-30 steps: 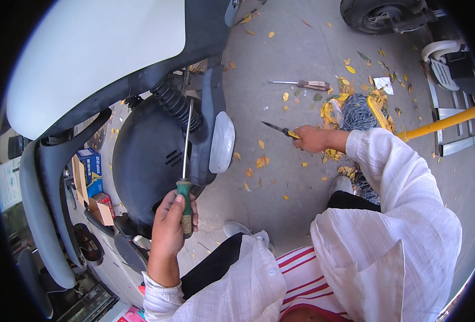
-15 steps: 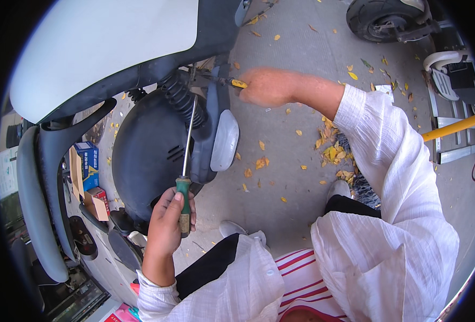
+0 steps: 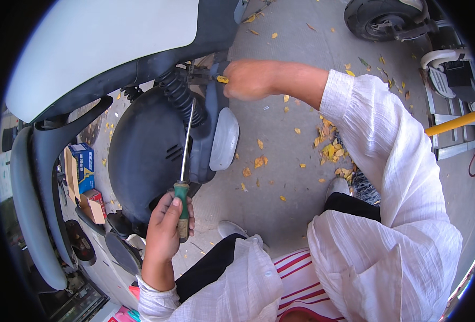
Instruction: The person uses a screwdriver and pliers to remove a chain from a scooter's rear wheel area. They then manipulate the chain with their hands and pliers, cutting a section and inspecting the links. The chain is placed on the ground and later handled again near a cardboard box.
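Note:
My left hand [image 3: 166, 222] is wrapped round the green handle of a screwdriver [image 3: 182, 193]. Its long steel shaft points up and away, with the tip beside the black coil spring shock absorber [image 3: 176, 96] of a scooter. My right hand [image 3: 248, 79] grips what look like pliers [image 3: 222, 79] with yellow and dark handles. Their dark front end reaches in beside the top of the spring, under the white body panel [image 3: 109, 43]; the exact contact point is hard to make out. Below lie the black rear wheel cover [image 3: 146, 150] and a grey side cover [image 3: 225, 139].
Blue [image 3: 82, 161] and red [image 3: 94, 201] boxes stand open at the left, past the scooter's curved grey part [image 3: 34, 214]. Another scooter's wheel [image 3: 379, 21] is at the far right, near a yellow pole [image 3: 457, 121]. Yellow leaves [image 3: 331, 153] lie on the concrete.
My right hand has moved left with the pliers, closer to the spring's top. My left hand still holds the screwdriver in nearly the same place, and the view has shifted slightly.

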### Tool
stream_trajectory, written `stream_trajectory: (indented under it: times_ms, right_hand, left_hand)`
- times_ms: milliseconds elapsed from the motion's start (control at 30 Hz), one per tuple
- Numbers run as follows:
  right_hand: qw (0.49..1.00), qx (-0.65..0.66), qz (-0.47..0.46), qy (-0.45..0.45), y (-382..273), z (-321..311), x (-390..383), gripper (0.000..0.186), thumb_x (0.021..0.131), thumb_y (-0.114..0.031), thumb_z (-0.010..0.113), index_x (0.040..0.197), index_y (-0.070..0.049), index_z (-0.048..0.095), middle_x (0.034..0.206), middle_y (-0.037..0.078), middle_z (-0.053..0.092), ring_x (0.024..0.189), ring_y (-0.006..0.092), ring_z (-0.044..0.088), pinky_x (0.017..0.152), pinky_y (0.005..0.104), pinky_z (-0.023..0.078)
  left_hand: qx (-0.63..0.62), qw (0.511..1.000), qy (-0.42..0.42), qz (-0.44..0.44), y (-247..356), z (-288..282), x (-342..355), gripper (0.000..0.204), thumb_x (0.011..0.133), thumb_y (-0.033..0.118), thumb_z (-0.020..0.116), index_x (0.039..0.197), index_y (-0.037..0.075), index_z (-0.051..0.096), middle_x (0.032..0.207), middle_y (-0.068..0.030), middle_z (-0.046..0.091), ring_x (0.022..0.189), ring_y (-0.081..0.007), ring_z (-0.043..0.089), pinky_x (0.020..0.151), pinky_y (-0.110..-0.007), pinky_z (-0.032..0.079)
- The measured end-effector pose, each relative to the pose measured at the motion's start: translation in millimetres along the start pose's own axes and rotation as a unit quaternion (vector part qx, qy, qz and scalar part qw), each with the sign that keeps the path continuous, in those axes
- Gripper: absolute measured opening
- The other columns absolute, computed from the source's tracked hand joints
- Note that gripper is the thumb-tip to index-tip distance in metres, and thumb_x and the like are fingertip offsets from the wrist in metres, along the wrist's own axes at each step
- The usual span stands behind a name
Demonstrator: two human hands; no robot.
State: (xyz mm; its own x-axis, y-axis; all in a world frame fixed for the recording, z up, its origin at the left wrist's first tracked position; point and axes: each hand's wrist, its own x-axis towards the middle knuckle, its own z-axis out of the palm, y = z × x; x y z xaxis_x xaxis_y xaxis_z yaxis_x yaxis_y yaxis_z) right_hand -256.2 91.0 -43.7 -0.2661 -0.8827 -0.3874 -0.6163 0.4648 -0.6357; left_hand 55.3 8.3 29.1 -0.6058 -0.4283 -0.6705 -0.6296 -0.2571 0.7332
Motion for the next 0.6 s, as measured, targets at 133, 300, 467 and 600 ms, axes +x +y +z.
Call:
stream_trajectory:
  times_ms: [133, 300, 467, 600]
  right_hand:
    - [0.998, -0.051, -0.039, -0.003, 9, 5, 9, 0.038, 0.083, -0.021, 0.053, 0.101, 0.011, 0.062, 0.1, 0.028, 0.062, 0.095, 0.0383, 0.06, 0.084, 0.0436, 0.046]
    - [0.999, 0.029, 0.038, -0.026, -2, -4, 10, 0.037, 0.082, -0.02, 0.053, 0.101, 0.01, 0.062, 0.099, 0.029, 0.062, 0.094, 0.0391, 0.061, 0.081, 0.0453, 0.047]
    - [0.987, -0.123, -0.09, 0.044, 4, 9, 18, 0.036, 0.091, -0.022, 0.046, 0.091, 0.008, 0.066, 0.084, 0.026, 0.064, 0.084, 0.0429, 0.063, 0.075, 0.0461, 0.049]
    - [0.988, -0.063, -0.105, 0.091, 11, 19, 12, 0.047, 0.096, -0.035, 0.048, 0.093, 0.01, 0.062, 0.082, 0.028, 0.063, 0.083, 0.0426, 0.062, 0.078, 0.0454, 0.049]
  left_hand:
    - [0.004, 1.0, -0.001, 0.002, 1, 0, 0, 0.03, 0.099, 0.029, 0.046, 0.103, 0.001, 0.052, 0.079, -0.0057, 0.056, 0.061, -0.012, 0.054, 0.053, -0.025, 0.046]
    - [0.01, 1.0, 0.008, -0.002, 2, 1, 0, 0.031, 0.099, 0.03, 0.046, 0.104, 0.0, 0.052, 0.08, -0.006, 0.056, 0.061, -0.0119, 0.054, 0.053, -0.025, 0.046]
    - [0.008, 1.0, 0.009, 0.002, 2, 4, 2, 0.032, 0.099, 0.031, 0.046, 0.105, 0.0, 0.053, 0.08, -0.0062, 0.056, 0.061, -0.012, 0.054, 0.052, -0.025, 0.046]
    - [0.014, 1.0, 0.014, 0.005, 2, 5, 1, 0.033, 0.098, 0.032, 0.048, 0.106, 0.0, 0.052, 0.08, -0.0063, 0.056, 0.061, -0.0124, 0.054, 0.05, -0.025, 0.046]
